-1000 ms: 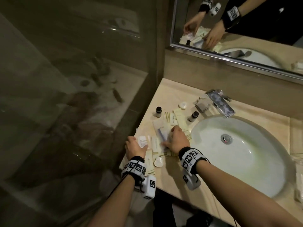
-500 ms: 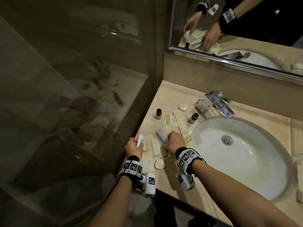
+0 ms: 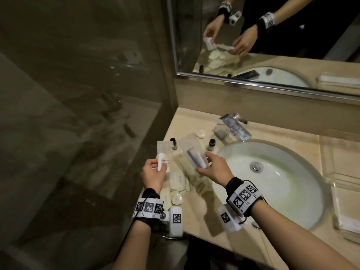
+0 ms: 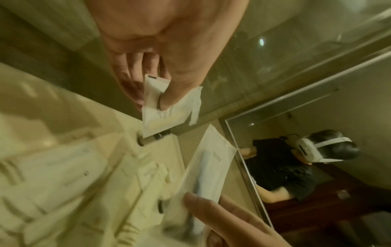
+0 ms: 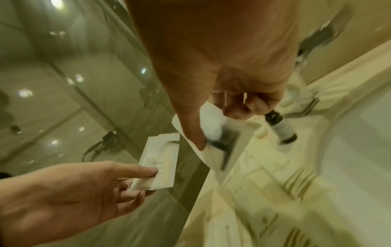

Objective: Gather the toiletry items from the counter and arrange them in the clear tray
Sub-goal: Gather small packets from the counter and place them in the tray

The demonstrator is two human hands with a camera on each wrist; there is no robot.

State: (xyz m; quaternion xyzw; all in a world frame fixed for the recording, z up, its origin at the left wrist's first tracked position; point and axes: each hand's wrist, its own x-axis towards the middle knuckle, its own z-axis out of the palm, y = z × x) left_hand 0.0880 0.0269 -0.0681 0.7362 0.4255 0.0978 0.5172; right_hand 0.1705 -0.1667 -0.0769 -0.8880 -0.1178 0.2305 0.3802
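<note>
beige counter [image 3: 196,119], white sink [image 3: 292,184], black-capped bottles [image 3: 211,144]

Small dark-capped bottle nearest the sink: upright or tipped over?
Upright. The bottle stands on the counter cap-up beside the basin, untouched.

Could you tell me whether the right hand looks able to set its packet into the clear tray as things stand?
Probably yes. The right hand holds the toothbrush packet lifted off the counter, and the clear tray sits across the sink basin with nothing standing between them, though it is a long sideways reach.
</note>
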